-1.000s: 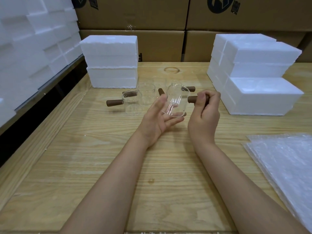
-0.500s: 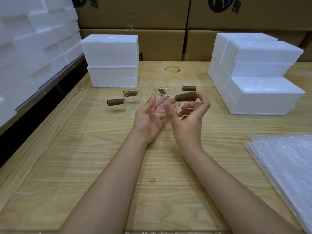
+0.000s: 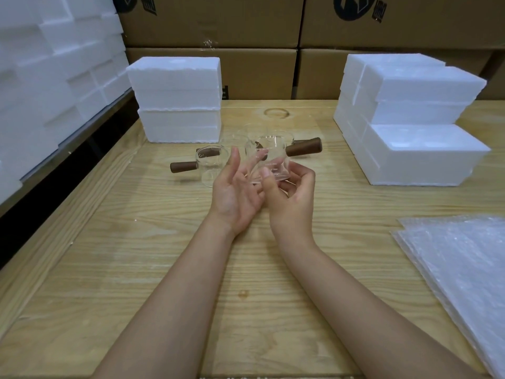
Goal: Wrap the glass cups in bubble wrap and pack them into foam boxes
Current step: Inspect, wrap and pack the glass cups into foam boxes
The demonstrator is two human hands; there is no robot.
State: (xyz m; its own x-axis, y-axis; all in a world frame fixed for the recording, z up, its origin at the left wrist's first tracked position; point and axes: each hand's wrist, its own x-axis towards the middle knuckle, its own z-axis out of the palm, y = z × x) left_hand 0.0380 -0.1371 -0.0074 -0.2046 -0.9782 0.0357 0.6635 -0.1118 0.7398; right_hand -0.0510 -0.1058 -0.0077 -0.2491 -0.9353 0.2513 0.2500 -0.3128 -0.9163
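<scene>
2 hands up over the desk (image 3: 164, 255): right hand (image 3: 291, 199) fingers curled round a glass cup (image 3: 273, 157), left hand (image 3: 235, 194) fingers straight, resting against its side.

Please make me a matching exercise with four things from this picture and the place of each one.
1 held glass cup
2 bubble wrap
3 cup with handle pointing left
4 cardboard boxes

A stacked behind the table
B standing on the table
C in the right hand
D lying flat at the table's right edge

Pairs: 1-C, 2-D, 3-B, 4-A
</scene>
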